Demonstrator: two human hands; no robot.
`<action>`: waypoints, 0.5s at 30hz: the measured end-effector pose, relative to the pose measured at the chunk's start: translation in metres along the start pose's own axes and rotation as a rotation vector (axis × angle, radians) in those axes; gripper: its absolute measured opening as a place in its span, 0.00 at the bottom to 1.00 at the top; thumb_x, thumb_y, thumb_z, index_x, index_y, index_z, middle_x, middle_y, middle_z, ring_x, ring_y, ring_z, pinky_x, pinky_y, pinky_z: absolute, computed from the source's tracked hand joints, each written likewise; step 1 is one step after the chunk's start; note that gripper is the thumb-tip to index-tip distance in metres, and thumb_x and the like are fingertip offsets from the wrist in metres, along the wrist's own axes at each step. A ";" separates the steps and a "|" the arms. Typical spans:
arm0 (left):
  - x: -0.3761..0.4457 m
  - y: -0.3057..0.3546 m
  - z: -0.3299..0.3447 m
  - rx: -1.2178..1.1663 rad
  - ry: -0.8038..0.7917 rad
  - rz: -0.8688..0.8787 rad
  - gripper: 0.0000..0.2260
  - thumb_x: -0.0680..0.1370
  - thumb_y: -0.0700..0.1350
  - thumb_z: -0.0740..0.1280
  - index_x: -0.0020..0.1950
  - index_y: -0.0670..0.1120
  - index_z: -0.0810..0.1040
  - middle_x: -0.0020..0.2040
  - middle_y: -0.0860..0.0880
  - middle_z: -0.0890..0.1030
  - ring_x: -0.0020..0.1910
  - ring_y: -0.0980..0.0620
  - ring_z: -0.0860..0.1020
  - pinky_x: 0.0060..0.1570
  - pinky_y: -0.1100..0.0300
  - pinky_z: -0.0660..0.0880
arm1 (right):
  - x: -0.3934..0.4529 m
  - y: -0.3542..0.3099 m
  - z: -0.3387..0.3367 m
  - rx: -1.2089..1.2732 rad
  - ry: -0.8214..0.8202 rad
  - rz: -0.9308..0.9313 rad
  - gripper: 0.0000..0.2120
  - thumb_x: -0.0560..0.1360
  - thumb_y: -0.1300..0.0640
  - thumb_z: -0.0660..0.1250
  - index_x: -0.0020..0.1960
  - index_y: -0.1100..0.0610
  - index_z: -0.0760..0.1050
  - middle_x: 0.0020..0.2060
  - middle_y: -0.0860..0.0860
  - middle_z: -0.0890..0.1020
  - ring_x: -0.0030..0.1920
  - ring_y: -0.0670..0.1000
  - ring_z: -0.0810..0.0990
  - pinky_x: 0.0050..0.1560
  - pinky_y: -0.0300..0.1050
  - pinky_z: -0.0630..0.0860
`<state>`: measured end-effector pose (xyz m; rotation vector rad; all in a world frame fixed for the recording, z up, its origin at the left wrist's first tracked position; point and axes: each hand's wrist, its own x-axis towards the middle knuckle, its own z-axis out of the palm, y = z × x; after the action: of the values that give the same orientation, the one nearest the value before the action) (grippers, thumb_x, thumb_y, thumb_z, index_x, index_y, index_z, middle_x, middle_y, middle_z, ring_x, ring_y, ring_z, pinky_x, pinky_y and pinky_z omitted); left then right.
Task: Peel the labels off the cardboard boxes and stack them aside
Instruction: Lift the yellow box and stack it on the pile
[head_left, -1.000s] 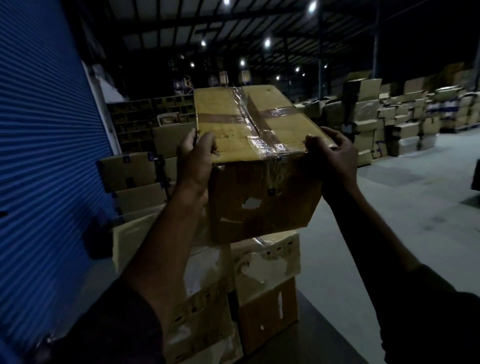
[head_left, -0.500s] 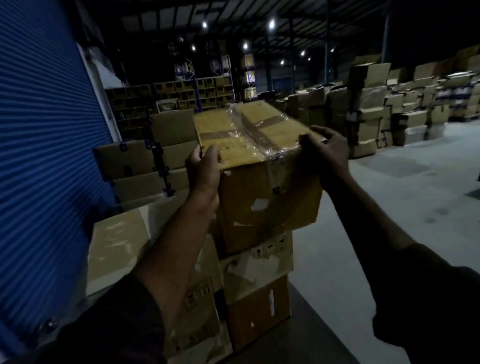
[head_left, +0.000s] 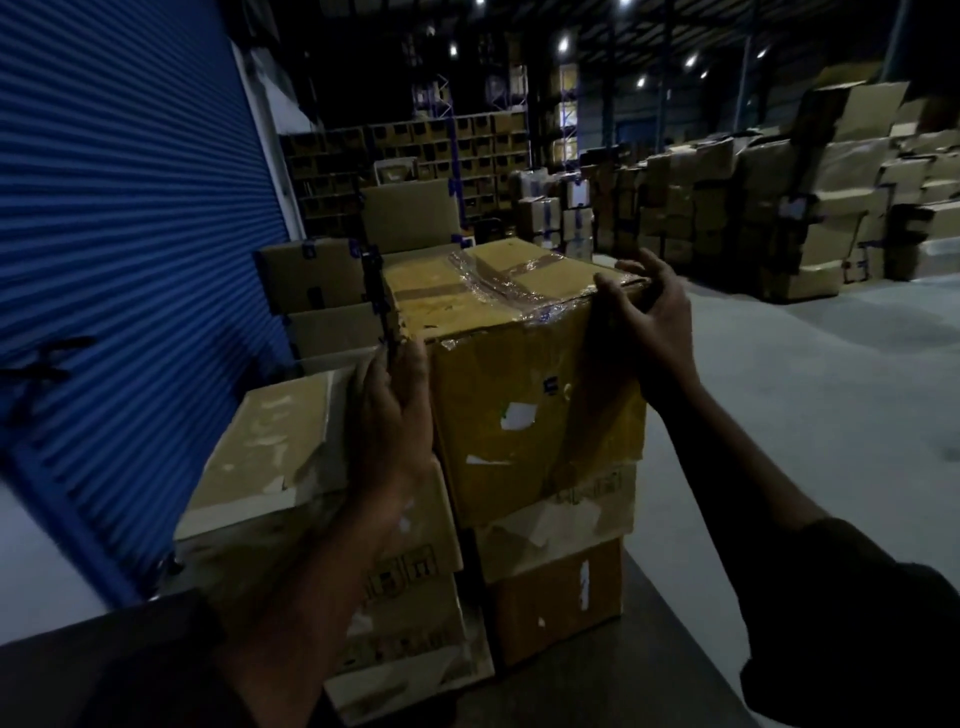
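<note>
**Taped box seated on the stack, both hands at its sides**

The cardboard box (head_left: 524, 374) sits on top of a stack of boxes (head_left: 550, 561) that stands on the dark bench (head_left: 660, 654), near the bench's far edge. Its top face is crossed by brown tape and covered along the centre seam with crinkled clear film. The front face carries white label remnants (head_left: 518, 415): one torn patch near the middle and a thinner strip below it.

The left hand (head_left: 392, 415) lies flat against the box's left side at the front corner, fingers straight and pointing up, palm on the cardboard. The right hand (head_left: 649, 322) is at the upper right corner, thumb on the top edge, fingers loosely spread and relaxed past the right side; it does not clamp the box.

Just left of the stack, a second pile of boxes (head_left: 270, 457) stands lower, its top surface scuffed with pale torn patches. A blue roller shutter (head_left: 130, 208) fills the left side. Across the concrete floor (head_left: 805, 374), further stacked cartons (head_left: 779, 218) line the warehouse background.
</note>
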<state>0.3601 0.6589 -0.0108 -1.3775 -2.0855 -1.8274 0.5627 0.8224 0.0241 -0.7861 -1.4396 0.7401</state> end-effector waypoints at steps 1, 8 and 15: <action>-0.014 -0.006 -0.004 0.081 0.019 0.047 0.28 0.80 0.68 0.51 0.58 0.48 0.78 0.56 0.47 0.79 0.56 0.50 0.77 0.51 0.59 0.71 | -0.007 0.002 0.004 -0.009 0.018 -0.023 0.36 0.71 0.39 0.71 0.73 0.53 0.66 0.66 0.46 0.73 0.62 0.42 0.72 0.53 0.30 0.73; -0.007 -0.045 -0.010 0.305 0.084 0.213 0.25 0.80 0.66 0.52 0.38 0.46 0.69 0.36 0.47 0.71 0.37 0.48 0.70 0.38 0.59 0.61 | -0.024 0.001 0.028 0.025 0.047 -0.044 0.34 0.72 0.40 0.70 0.73 0.54 0.65 0.67 0.52 0.74 0.62 0.45 0.74 0.57 0.35 0.76; -0.005 -0.048 -0.012 0.300 0.069 0.192 0.18 0.81 0.56 0.60 0.36 0.48 0.65 0.31 0.56 0.62 0.33 0.51 0.67 0.31 0.60 0.55 | -0.030 0.003 0.034 -0.031 0.067 -0.052 0.34 0.73 0.39 0.69 0.72 0.55 0.66 0.65 0.53 0.74 0.62 0.48 0.74 0.62 0.49 0.77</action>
<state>0.3270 0.6508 -0.0471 -1.3601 -2.0109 -1.4019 0.5284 0.8004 0.0042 -0.7875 -1.4092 0.6478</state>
